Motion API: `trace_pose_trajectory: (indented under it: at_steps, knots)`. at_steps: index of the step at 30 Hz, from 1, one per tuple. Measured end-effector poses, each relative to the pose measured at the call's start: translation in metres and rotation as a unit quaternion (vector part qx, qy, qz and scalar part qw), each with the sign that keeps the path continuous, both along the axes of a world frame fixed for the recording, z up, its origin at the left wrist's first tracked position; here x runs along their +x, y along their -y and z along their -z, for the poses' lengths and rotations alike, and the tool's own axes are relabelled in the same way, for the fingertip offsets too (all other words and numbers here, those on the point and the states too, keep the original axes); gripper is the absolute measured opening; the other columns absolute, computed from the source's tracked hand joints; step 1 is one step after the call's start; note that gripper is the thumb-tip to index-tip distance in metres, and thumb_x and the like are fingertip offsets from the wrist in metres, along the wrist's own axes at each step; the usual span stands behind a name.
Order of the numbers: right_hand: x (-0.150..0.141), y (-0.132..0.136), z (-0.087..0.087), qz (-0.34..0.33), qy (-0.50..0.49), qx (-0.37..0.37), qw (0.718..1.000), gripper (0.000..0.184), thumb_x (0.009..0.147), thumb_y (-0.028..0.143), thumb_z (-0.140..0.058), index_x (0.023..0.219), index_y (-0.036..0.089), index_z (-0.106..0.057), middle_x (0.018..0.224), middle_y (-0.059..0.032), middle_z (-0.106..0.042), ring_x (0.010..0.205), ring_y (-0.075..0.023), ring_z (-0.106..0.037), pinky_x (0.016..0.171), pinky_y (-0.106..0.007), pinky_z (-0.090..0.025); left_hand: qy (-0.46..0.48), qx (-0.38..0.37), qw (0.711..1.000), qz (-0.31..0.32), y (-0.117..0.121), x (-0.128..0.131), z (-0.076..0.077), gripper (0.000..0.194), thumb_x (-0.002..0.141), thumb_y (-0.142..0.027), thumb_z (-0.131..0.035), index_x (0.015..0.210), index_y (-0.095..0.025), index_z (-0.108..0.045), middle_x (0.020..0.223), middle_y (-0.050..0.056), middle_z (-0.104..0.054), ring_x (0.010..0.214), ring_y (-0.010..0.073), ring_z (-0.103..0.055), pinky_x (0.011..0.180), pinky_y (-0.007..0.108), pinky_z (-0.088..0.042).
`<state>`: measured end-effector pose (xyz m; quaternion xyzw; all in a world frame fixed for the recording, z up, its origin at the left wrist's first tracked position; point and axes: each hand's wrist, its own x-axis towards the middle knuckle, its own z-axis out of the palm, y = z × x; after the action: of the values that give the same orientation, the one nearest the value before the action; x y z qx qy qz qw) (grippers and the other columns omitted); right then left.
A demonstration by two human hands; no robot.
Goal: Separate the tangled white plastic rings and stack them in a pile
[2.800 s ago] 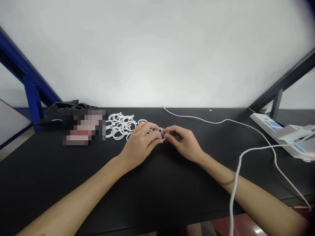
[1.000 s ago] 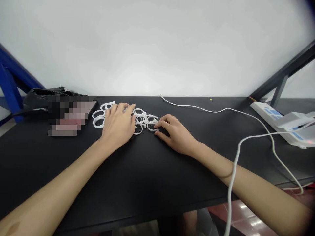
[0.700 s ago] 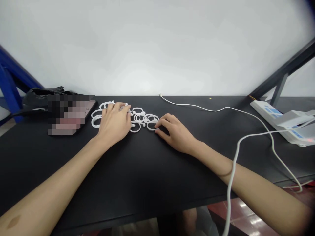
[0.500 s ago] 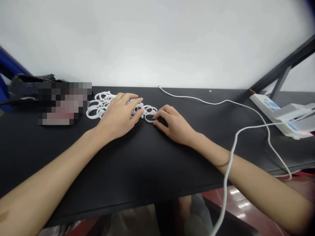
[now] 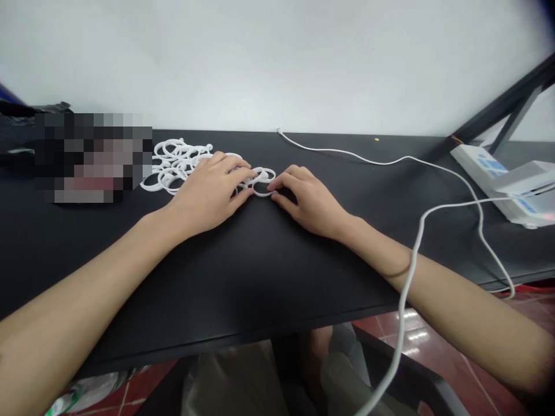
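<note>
A heap of white plastic rings [image 5: 173, 164] lies on the black table [image 5: 260, 277], left of centre near the wall. My left hand [image 5: 208, 193] rests on the right end of the heap with its fingers stretched out flat over the rings. My right hand [image 5: 306, 199] is beside it, fingers curled, its fingertips pinched on the outermost white ring [image 5: 264, 173]. The two hands almost touch at that ring.
A white cable [image 5: 416, 242] runs from the back wall across the right of the table and over my right forearm. A white device [image 5: 507, 179] sits at the far right. A blurred-out object [image 5: 91, 156] and a black bag [image 5: 17, 112] lie at far left.
My left hand went left onto the heap of rings, then slid back right to meet the right hand. The right hand stayed on the end ring. The camera tilted down.
</note>
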<state>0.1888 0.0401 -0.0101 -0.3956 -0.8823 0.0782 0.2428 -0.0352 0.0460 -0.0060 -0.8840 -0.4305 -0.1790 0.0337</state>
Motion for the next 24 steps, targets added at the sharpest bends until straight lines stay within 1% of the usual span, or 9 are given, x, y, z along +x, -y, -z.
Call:
trace_pose_trajectory:
  at_steps: [8,13,16,21,24]
  knots:
    - [0.0007,-0.0028,-0.0013,0.014,-0.010,-0.006,1.000,0.011,0.091,0.014,-0.053,0.096,0.017,-0.063,0.098,-0.0075,-0.065,0.092,-0.0219,-0.057,0.085,-0.036,-0.046,-0.002,0.026,0.999,-0.021,-0.0005,0.0004,0.0002,0.031,0.096,-0.033,-0.044,0.112,-0.020,-0.067,0.118,0.008,-0.065,0.110,0.0302,-0.055,0.096,0.047,-0.043]
    - [0.0020,-0.0023,-0.0023,0.030,-0.024,-0.021,0.999,0.009,0.089,0.013,-0.056,0.095,0.019,-0.058,0.096,-0.0062,-0.065,0.091,-0.0219,-0.058,0.083,-0.036,-0.047,-0.008,0.048,0.997,-0.057,-0.0008,-0.0005,-0.0004,0.027,0.095,-0.030,-0.047,0.107,-0.021,-0.068,0.115,0.008,-0.067,0.108,0.0311,-0.055,0.095,0.048,-0.044]
    - [0.0018,-0.0015,-0.0028,0.036,-0.039,-0.033,0.998,0.009,0.088,0.014,-0.056,0.095,0.020,-0.057,0.096,-0.0057,-0.065,0.091,-0.0213,-0.058,0.083,-0.036,-0.048,-0.014,0.057,0.995,-0.082,-0.0002,-0.0002,-0.0017,0.026,0.094,-0.028,-0.047,0.106,-0.020,-0.069,0.114,0.008,-0.068,0.108,0.0314,-0.055,0.093,0.049,-0.045]
    - [0.0016,-0.0013,-0.0040,0.037,-0.051,-0.048,0.997,0.010,0.089,0.016,-0.057,0.098,0.019,-0.058,0.095,-0.0058,-0.066,0.091,-0.0206,-0.059,0.083,-0.036,-0.049,-0.018,0.061,0.992,-0.106,-0.0004,-0.0005,-0.0020,0.025,0.094,-0.027,-0.048,0.104,-0.019,-0.069,0.112,0.008,-0.068,0.109,0.0315,-0.056,0.094,0.048,-0.045]
    - [0.0028,-0.0019,-0.0042,0.036,-0.057,-0.054,0.996,0.013,0.089,0.016,-0.058,0.101,0.019,-0.059,0.094,-0.0052,-0.067,0.091,-0.0200,-0.059,0.083,-0.036,-0.049,-0.025,0.070,0.990,-0.116,-0.0008,-0.0007,-0.0018,0.026,0.094,-0.025,-0.048,0.107,-0.017,-0.068,0.114,0.009,-0.068,0.110,0.0319,-0.055,0.095,0.049,-0.044]
